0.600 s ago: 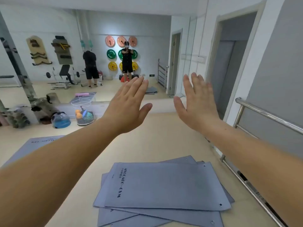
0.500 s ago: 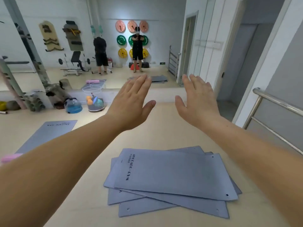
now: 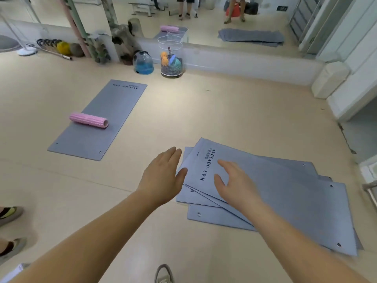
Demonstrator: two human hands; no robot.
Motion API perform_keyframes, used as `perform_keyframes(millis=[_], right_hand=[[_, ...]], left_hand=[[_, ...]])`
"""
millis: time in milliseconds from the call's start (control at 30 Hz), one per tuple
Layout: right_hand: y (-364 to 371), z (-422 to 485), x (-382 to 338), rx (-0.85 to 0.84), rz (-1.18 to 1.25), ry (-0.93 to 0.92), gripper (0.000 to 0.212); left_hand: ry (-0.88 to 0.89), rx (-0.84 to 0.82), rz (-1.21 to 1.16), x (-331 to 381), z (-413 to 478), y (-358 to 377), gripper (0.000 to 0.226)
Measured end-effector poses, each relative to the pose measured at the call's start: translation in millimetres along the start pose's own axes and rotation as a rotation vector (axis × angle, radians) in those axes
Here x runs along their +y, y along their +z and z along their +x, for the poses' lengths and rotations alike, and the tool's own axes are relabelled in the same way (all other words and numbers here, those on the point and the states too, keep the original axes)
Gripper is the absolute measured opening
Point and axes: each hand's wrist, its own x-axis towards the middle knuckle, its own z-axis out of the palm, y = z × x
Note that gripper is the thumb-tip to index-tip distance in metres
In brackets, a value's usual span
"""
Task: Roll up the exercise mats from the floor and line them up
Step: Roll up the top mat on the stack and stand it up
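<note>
A loose stack of several flat grey exercise mats [image 3: 285,193] lies on the beige floor at the lower right; the top one carries dark lettering. My right hand [image 3: 234,184] hovers open over the top mat's lettered end. My left hand [image 3: 163,176] is open too, fingers spread, at the stack's left edge with the thumb near the mat corner. Whether either hand touches a mat is unclear. Another grey mat [image 3: 100,119] lies flat on its own to the left, with a pink foam roller [image 3: 88,120] resting across it.
A mirror wall runs along the back, reflecting people and mats. In front of it stand a wire basket [image 3: 171,58] of balls, a blue dome ball [image 3: 143,62] and kettlebells [image 3: 59,48]. Someone's shoes [image 3: 10,213] show at the left edge. A doorway opens on the right.
My view has tilted down from the mirror to the floor. Both hands have dropped from chest height to the mat stack, still open.
</note>
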Motion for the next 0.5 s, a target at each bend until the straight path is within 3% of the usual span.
perform_keyframes(millis=[167, 500], right_hand=[[24, 63, 19, -0.12, 0.047, 0.161, 0.053], [2, 242, 100, -0.128, 0.064, 0.31, 0.051]], left_hand=[[-0.048, -0.172, -0.025, -47, 67, 22, 0.056], [0.038, -0.395, -0.015, -34, 294, 95, 0.056]])
